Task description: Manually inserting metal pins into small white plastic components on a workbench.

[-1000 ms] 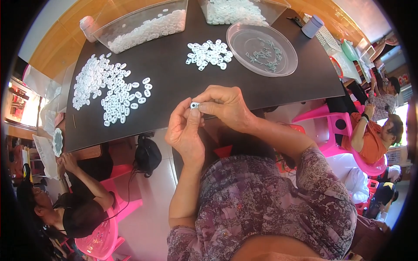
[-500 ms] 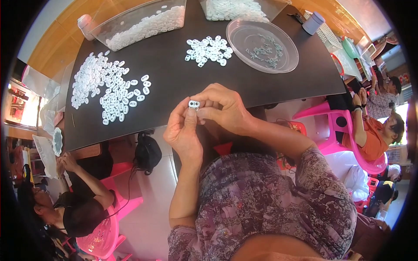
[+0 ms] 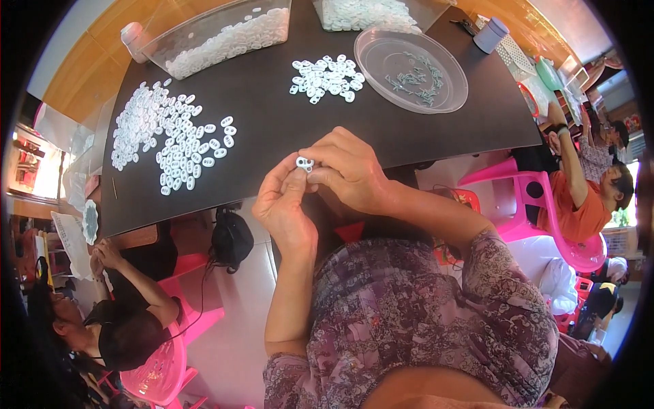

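Note:
Near the table's front edge, a small white plastic piece with two dark holes is pinched between my two hands. My left hand grips it from below and the left, thumb upright against it. Thumb and bent fingers of my right hand close on its right side; the fingertips partly hide it. Beyond my hands lies a small pile of similar white oval pieces. A larger spread of white oval pieces covers the table's left part. A round clear tray holds many thin grey-green bits, too small to name.
Two clear bins, one at the back left and one at the back middle, hold more white pieces. A grey-lidded container stands back right, a pinkish bottle back left. People sit on pink chairs at both sides.
The white piece has turned slightly between my fingers, and my right hand has shifted a little. At the right, the person in orange has raised and stretched an arm toward their table.

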The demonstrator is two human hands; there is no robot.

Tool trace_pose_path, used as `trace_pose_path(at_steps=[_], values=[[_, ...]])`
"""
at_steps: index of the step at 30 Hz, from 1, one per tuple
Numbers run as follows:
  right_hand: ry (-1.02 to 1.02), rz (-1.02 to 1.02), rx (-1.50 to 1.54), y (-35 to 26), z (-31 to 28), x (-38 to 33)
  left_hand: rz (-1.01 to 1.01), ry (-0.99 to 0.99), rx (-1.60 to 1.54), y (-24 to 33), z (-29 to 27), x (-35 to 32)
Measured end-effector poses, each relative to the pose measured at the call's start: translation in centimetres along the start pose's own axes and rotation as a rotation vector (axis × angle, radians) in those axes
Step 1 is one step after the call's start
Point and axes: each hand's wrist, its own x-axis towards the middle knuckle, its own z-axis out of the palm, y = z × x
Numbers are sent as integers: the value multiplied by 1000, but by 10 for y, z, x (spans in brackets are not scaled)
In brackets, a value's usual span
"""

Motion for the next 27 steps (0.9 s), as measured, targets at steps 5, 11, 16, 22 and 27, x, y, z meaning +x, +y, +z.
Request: trace_pose_path(at_steps=[5,11,16,22,27], values=[[11,-88,-100,-2,-1,0,-101,6,-49,3,-3,4],[23,-85,-108,-4,-3,-1,-32,-47,-34,5,-3,-1],[36,-94,-75,-7,-5,0,47,-117,-2,6,-5,-2],[22,4,20,-11,-6,-1,179,-168,87,4,-7,-5],[25,17,29,-13,-4,-2,224,-159,81,2,-6,-7]])
